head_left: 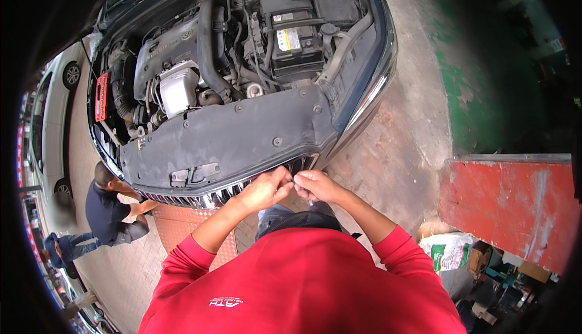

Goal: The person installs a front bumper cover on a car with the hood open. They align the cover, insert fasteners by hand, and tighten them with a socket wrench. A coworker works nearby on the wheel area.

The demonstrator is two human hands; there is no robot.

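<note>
My left hand [267, 189] and my right hand [317, 186] meet in front of the car's nose, fingertips pinched close together. Something tiny may be between them, but it is too small to make out. Just beyond my hands runs the chrome-slatted front grille [209, 199]. Above it lies a wide black plastic cover panel [242, 129], dotted with round fasteners. Behind that panel, the open engine bay shows a dark engine cover [160, 53], a silver heat shield [179, 90] and a battery [296, 49] with a yellow and white label.
At the left, a person in dark clothes [109, 209] crouches, arms reaching to the bumper's far corner. A white car [56, 109] stands behind. To my right are a red metal panel [503, 197] and a white sack [448, 250]. A reddish patterned mat [176, 225] lies below the bumper.
</note>
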